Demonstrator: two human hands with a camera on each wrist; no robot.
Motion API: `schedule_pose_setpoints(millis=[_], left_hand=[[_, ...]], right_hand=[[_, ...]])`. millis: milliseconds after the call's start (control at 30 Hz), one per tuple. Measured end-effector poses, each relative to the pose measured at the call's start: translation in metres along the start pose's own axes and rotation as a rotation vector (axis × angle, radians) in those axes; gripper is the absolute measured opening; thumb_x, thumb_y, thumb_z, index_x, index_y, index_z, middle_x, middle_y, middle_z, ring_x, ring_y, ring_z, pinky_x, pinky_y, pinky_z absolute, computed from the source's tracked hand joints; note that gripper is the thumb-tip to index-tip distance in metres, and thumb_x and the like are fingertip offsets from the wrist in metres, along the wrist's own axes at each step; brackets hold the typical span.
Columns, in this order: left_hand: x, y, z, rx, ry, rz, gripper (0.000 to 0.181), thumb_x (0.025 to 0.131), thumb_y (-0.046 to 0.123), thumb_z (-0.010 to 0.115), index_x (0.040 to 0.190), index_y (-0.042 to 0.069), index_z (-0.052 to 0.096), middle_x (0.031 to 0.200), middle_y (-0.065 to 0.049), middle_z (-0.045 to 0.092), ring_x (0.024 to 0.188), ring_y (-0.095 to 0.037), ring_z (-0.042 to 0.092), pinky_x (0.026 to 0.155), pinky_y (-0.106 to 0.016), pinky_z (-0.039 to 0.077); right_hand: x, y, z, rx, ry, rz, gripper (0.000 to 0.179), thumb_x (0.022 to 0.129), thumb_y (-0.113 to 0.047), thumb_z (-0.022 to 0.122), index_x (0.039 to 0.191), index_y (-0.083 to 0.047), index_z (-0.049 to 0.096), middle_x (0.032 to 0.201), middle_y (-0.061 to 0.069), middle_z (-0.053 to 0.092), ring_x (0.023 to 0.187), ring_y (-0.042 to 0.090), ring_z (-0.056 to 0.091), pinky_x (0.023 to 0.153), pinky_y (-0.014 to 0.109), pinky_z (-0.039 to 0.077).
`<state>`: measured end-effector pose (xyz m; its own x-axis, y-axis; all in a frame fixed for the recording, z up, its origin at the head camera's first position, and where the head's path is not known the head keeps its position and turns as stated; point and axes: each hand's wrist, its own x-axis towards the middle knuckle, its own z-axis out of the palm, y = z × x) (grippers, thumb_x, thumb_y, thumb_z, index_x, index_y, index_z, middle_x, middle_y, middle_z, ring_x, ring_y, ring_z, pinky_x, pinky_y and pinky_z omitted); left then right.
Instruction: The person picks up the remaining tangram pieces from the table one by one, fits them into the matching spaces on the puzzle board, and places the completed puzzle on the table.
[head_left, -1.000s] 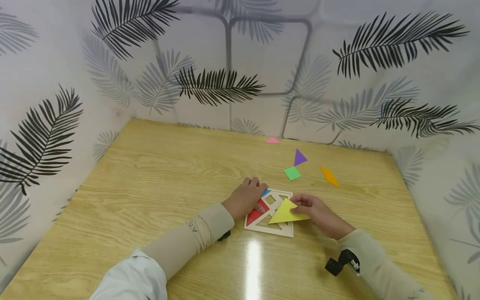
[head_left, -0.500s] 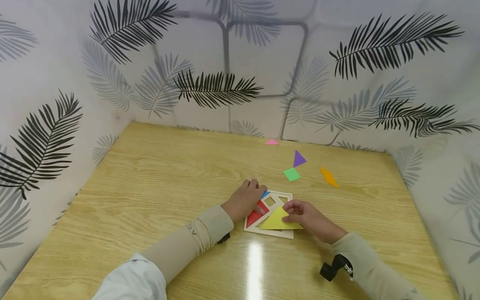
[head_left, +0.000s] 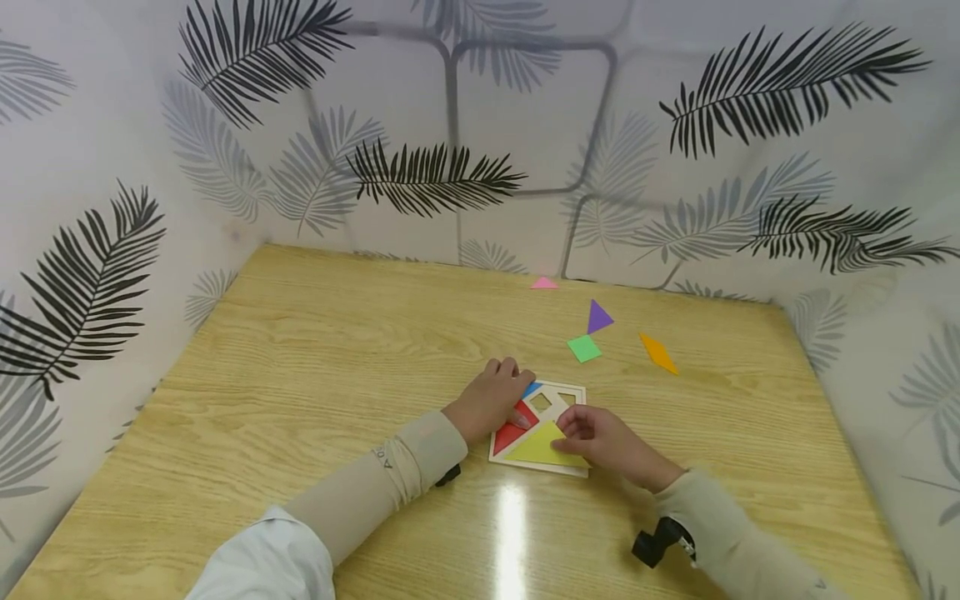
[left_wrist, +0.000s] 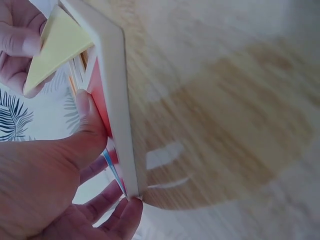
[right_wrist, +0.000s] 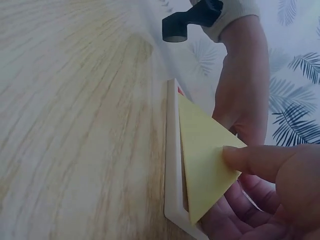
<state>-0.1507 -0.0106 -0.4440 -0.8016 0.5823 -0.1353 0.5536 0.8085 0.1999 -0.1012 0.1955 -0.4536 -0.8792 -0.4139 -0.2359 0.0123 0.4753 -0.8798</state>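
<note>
A white tangram board lies on the table with a red triangle and a blue piece set in its left side. My left hand holds the board at that side, thumb on the red piece and fingertips at the rim in the left wrist view. Between thumb and fingers, my right hand pinches a large yellow triangle. The right wrist view shows this triangle slightly tilted over the board, its long edge close along the near rim. Square and triangular openings show behind it.
Beyond the board lie loose pieces: a pink triangle, a purple triangle, a green square and an orange parallelogram. Leaf-patterned cloth borders the wooden table at the back and sides.
My right hand has carried the yellow triangle left and nearer to me, down over the board's lower opening. The left hand has stayed on the board.
</note>
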Motion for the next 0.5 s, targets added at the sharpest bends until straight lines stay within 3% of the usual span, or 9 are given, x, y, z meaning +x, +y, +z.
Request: schedule_pose_setpoints(millis=[500], left_hand=[[0.0,-0.0013,0.0008,-0.004,0.009,0.0,0.068,0.08,0.047,0.06,0.137,0.015,0.043,0.12,-0.008,0.042,0.106,-0.023,0.04,0.09,-0.028,0.04]], right_hand=[[0.0014,-0.0028,0.0096,-0.178,0.073,-0.139,0.018,0.085,-0.021,0.069,0.088,-0.007,0.059,0.076,0.001,0.057,0.07,0.016,0.053,0.062,0.024,0.046]])
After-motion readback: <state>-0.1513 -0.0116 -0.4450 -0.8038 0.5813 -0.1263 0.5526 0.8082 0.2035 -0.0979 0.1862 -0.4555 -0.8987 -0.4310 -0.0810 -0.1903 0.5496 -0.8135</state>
